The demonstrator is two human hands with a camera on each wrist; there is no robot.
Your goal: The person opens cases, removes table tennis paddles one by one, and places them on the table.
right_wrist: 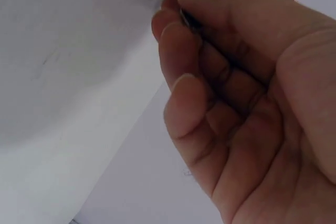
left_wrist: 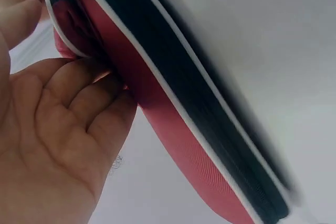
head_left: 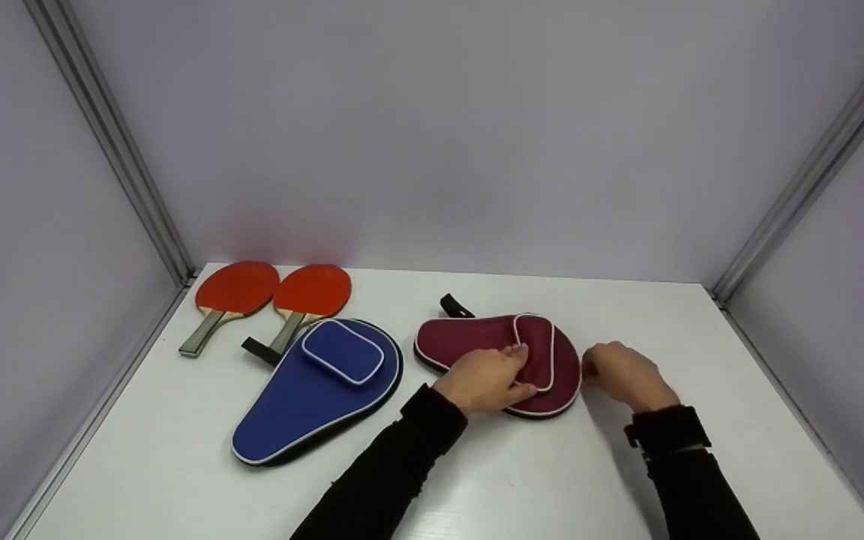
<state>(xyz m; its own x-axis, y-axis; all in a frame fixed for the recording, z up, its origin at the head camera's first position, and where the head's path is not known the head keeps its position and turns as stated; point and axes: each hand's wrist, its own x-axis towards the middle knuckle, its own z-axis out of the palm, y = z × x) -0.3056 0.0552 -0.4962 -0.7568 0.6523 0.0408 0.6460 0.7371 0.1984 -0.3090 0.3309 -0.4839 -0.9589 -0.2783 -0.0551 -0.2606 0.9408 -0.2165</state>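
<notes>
A maroon table tennis paddle case (head_left: pixel 462 339) with white piping lies on the white table, its outlined pocket (head_left: pixel 541 360) facing up. My left hand (head_left: pixel 484 379) rests on the case, fingers extended over the pocket's near side. In the left wrist view the fingers (left_wrist: pixel 107 103) meet the maroon cloth above the dark zippered side (left_wrist: pixel 173 72). At the case's rounded right end, my right hand (head_left: pixel 623 375) has its fingers curled. The right wrist view shows thumb and forefinger pinching a small dark zipper pull (right_wrist: pixel 189 19), mostly hidden by the fingers.
A blue paddle case (head_left: pixel 274 420) with a pocket lies left of my left arm. Behind it are two red paddles (head_left: pixel 238 286), one partly covered by the blue case. Black straps (head_left: pixel 456 306) stick out from both cases. Grey-white panels (head_left: pixel 432 150) wall the table's back and sides.
</notes>
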